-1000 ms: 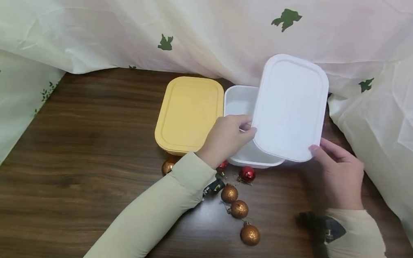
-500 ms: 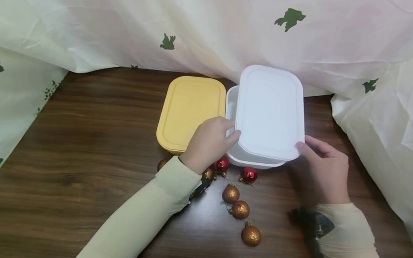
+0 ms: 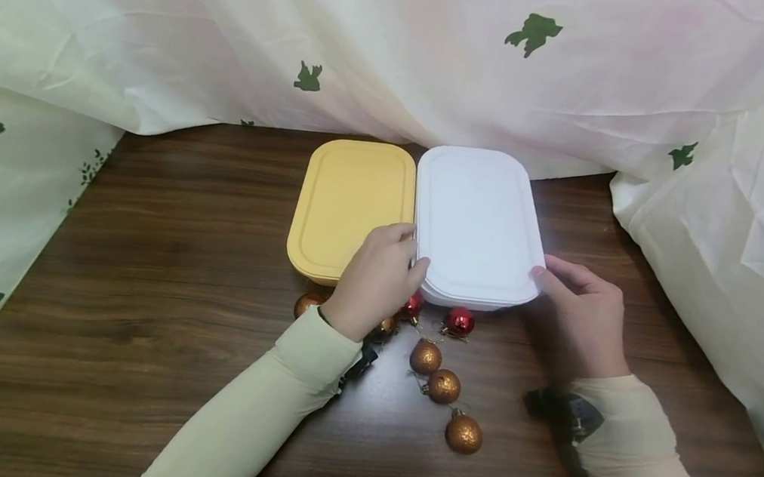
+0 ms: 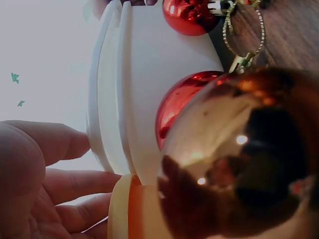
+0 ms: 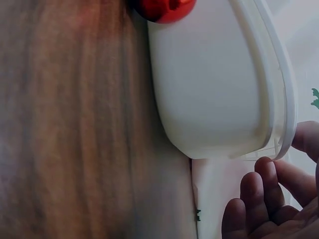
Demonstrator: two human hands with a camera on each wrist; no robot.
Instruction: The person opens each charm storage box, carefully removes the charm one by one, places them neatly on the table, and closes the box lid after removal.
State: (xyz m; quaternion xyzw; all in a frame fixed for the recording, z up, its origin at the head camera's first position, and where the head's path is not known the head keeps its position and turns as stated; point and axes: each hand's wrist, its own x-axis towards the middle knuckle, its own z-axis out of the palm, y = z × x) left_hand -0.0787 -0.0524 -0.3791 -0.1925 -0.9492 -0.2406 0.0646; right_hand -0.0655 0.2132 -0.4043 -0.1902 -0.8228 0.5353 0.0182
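Note:
A white lid (image 3: 479, 220) lies over the white box (image 3: 475, 304), its edges nearly lined up. Both wrist views show a narrow gap between the lid (image 4: 97, 99) and the box's rim (image 4: 123, 99). My left hand (image 3: 374, 279) holds the lid's left edge near the front, thumb on the rim and fingers between the white box and the yellow box. At the front right corner my right hand (image 3: 583, 309) pinches the lid between thumb and index finger, the other fingers curled below it in the right wrist view. The box's inside is hidden.
A yellow lidded box (image 3: 350, 213) stands against the white one's left side. Before the boxes lie a red bauble (image 3: 459, 322), a second red one (image 3: 412, 305) and several gold-brown baubles (image 3: 463, 433). Printed cloth (image 3: 398, 50) hangs behind the wooden table (image 3: 149, 248).
The white lid has moved left and down from a raised, tilted position onto the white box, covering its opening. Both hands have travelled left with it, keeping hold of its edges.

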